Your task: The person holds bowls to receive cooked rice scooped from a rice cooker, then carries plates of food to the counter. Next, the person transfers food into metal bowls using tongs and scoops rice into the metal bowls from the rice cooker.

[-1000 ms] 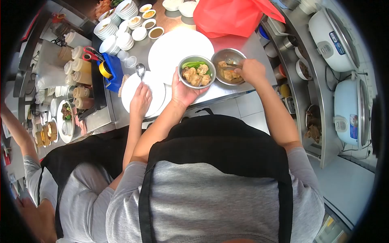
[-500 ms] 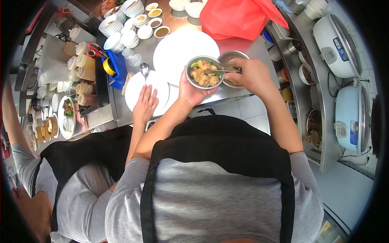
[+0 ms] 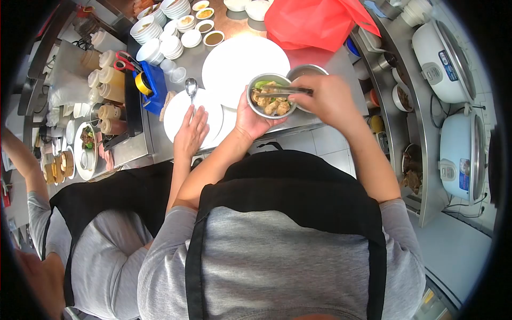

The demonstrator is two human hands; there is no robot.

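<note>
My left hand (image 3: 249, 120) is wrapped round a small metal bowl (image 3: 252, 108) from below and the left side. Inside lie browned chunks of food (image 3: 273, 106) with some green vegetable. My right hand (image 3: 325, 98), slightly blurred, grips metal tongs (image 3: 282, 92) whose tips reach into that bowl over the food. A second metal bowl (image 3: 309, 69) stands just behind, partly covered by my right hand. Beyond the held bowl lies a large white plate (image 3: 234, 64).
A co-worker's hand (image 3: 191, 132) rests on a smaller white plate (image 3: 173, 120) at left, near a spoon (image 3: 191, 88). A red bag (image 3: 309, 24), stacked small dishes (image 3: 146, 32) and a blue holder (image 3: 156, 96) stand around the steel counter (image 3: 336, 72). Shelves (image 3: 405, 128) line the right.
My right hand and the tongs have shifted slightly left and down, the tips now further over the bowl's left side. At far left, the co-worker's other arm has moved down.
</note>
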